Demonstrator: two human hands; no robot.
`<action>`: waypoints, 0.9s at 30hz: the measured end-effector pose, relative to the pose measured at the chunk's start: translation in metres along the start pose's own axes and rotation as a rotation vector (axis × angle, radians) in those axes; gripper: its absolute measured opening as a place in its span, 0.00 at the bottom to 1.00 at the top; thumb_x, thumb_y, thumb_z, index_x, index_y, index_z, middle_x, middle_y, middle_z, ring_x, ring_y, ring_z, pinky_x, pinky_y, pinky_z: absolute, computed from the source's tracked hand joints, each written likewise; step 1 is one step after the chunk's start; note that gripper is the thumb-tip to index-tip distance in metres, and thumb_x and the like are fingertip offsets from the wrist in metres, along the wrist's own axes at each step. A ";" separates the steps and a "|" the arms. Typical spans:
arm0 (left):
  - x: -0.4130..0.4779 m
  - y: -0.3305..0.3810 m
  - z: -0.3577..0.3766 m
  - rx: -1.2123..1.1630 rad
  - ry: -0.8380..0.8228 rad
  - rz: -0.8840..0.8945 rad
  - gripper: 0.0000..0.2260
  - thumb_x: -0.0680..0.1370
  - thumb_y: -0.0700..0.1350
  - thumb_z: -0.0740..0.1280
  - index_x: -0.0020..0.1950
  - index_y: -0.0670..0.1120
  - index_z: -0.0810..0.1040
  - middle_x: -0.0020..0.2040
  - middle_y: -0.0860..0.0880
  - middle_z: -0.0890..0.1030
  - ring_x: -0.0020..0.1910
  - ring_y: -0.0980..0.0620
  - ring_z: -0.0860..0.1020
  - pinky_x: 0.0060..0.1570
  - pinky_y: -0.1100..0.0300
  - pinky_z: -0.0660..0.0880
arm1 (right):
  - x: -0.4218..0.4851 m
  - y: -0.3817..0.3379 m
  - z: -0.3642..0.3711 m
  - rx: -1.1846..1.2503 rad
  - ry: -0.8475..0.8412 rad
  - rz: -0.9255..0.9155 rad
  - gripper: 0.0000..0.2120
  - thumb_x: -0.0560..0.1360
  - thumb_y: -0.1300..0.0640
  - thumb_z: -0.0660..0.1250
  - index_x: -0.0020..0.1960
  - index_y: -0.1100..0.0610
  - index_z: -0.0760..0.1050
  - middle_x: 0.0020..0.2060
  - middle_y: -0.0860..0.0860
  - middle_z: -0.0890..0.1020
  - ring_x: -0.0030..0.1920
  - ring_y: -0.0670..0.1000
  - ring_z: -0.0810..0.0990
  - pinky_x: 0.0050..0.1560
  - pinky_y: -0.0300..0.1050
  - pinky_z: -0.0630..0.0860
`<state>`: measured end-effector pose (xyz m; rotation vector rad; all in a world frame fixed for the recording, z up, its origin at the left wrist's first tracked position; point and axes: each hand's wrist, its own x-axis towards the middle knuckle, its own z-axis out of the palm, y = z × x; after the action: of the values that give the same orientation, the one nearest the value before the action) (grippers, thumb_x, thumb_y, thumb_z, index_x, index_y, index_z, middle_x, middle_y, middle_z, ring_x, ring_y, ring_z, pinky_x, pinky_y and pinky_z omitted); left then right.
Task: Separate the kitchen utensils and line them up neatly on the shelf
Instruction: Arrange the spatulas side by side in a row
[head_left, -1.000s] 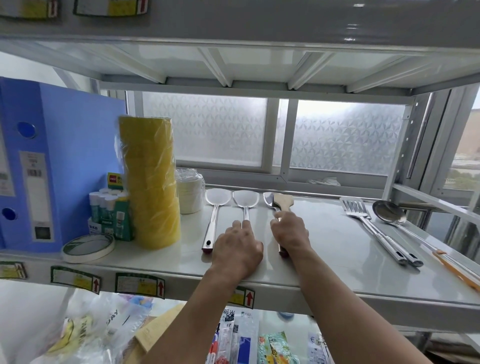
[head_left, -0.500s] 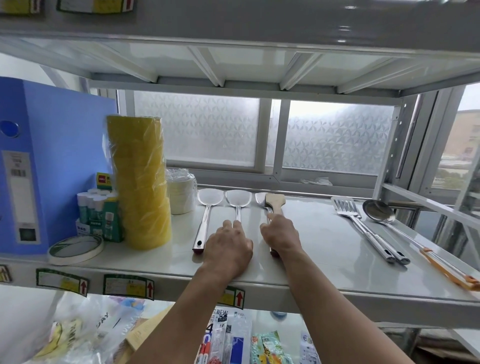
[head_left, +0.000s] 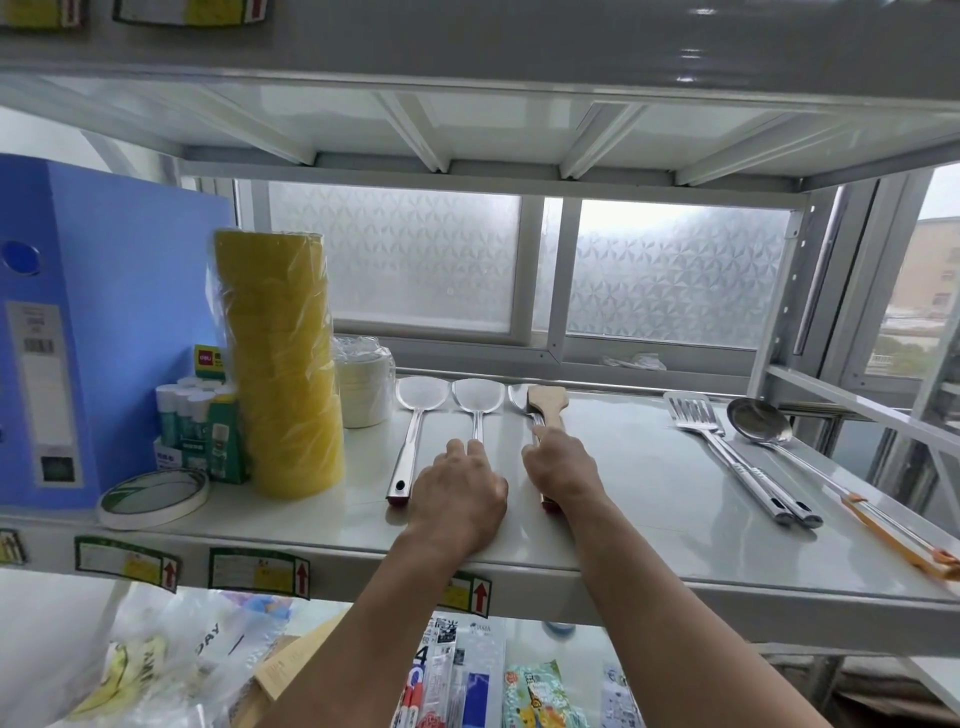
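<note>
On the glossy white shelf (head_left: 649, 467), before a frosted window (head_left: 415, 270), the left hand (head_left: 460, 488) lies flat over a metal spatula (head_left: 478, 396); the right hand (head_left: 563, 467) curls round the wooden spatula (head_left: 545, 402).

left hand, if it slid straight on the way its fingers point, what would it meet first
The left hand lies on the handle of the second metal spatula; going straight on, it would probably run up that handle into the spatula's own head first.
</note>
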<state>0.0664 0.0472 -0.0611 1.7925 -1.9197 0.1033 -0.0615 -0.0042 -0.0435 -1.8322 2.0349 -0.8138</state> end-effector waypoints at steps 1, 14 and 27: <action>0.000 0.000 0.000 -0.001 0.001 0.000 0.18 0.83 0.52 0.55 0.66 0.44 0.71 0.60 0.43 0.75 0.58 0.44 0.77 0.55 0.51 0.73 | 0.000 0.000 0.000 -0.001 -0.001 -0.001 0.19 0.79 0.55 0.57 0.68 0.55 0.73 0.64 0.59 0.79 0.64 0.61 0.76 0.63 0.51 0.70; -0.001 0.000 -0.002 -0.001 0.003 -0.003 0.19 0.83 0.54 0.56 0.68 0.44 0.71 0.61 0.43 0.75 0.59 0.44 0.77 0.56 0.50 0.73 | -0.002 -0.001 -0.001 -0.003 0.002 -0.013 0.20 0.78 0.55 0.57 0.70 0.55 0.72 0.65 0.59 0.79 0.64 0.62 0.76 0.64 0.52 0.70; -0.001 0.001 -0.002 0.008 -0.024 -0.009 0.20 0.83 0.55 0.56 0.69 0.44 0.70 0.63 0.43 0.74 0.61 0.43 0.76 0.58 0.50 0.73 | 0.001 -0.002 0.000 0.008 -0.012 -0.004 0.21 0.79 0.54 0.57 0.71 0.55 0.71 0.66 0.58 0.78 0.66 0.60 0.75 0.66 0.51 0.67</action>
<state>0.0660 0.0489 -0.0591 1.8155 -1.9298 0.0870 -0.0597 -0.0055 -0.0425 -1.8326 2.0186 -0.8084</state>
